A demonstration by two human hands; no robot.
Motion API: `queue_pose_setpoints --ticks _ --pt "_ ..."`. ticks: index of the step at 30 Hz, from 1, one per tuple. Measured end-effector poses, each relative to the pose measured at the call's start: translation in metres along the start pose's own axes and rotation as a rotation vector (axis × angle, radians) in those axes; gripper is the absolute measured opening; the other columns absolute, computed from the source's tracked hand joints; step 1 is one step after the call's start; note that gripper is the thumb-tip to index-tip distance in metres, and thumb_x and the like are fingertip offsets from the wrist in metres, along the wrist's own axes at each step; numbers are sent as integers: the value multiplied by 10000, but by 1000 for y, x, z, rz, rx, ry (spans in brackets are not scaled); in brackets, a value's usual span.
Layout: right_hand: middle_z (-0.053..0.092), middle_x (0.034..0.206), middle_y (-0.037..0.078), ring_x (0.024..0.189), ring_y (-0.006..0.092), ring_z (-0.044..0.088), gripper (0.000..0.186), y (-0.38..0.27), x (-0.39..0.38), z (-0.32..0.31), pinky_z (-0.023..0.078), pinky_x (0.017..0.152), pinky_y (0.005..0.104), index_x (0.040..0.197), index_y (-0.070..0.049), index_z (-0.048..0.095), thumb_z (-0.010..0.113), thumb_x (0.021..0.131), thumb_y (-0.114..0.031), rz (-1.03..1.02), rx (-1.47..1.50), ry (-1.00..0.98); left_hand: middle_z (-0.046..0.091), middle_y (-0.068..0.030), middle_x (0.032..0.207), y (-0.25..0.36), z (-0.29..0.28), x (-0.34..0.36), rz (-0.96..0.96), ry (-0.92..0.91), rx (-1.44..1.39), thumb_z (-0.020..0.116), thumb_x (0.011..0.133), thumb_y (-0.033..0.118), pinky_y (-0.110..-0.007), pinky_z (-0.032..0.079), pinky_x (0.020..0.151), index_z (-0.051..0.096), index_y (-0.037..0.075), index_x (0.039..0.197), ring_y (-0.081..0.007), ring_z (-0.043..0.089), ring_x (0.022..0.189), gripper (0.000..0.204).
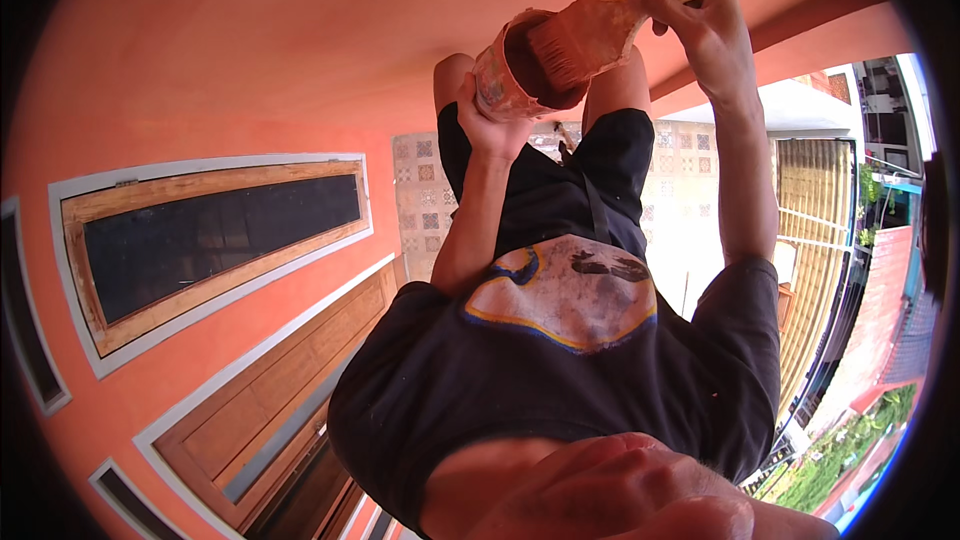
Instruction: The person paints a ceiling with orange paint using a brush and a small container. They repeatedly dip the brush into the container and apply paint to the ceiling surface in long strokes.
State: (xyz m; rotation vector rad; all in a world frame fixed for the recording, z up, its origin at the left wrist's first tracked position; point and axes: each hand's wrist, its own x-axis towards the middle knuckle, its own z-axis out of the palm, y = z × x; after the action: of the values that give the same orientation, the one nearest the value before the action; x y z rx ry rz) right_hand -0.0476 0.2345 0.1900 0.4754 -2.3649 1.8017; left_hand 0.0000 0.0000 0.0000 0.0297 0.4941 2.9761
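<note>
My left hand is wrapped round the lower side of a small paint pot, whose outside is smeared with orange-red paint. The pot is tilted, and dark reddish paint shows inside its mouth. In my right hand is a wide flat paintbrush, gripped by its handle near the neck. The handle's holed end sticks out past my fingers. Paint coats the brush, and its bristles are at the pot's mouth, reaching over the opening.
An orange wall spreads beyond the pot. On the left are a wood-framed window and a wooden door. Patterned floor tiles lie below. To the right hangs a slatted blind, with greenery outside.
</note>
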Motion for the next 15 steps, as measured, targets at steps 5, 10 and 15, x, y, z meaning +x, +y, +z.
queue_pose_setpoints --ticks 5,10,15 --pt "676 769 18 693 100 565 176 -2 1 -8 436 639 279 856 5 734 735 880 -169 23 -76 -2 508 -71 1540 -3 -13 -1 -13 -142 -29 446 1021 499 -535 347 1202 465 128 1515 -298 436 1456 619" --pt "682 794 23 691 105 559 160 -5 6 -17 433 639 277 881 13 749 715 886 -143 -9 -99 8 518 -84 1530 -16 -10 2 34 -173 -117 442 1023 487 -533 366 1188 483 122 1500 -296 456 1441 602" --pt "692 846 30 701 113 543 144 -2 12 -22 432 641 279 905 23 758 693 879 -102 -64 -31 30 562 -68 1396 -12 9 3 30 -106 -106 429 1015 517 -486 395 981 522 146 1402 -274 514 1255 544"
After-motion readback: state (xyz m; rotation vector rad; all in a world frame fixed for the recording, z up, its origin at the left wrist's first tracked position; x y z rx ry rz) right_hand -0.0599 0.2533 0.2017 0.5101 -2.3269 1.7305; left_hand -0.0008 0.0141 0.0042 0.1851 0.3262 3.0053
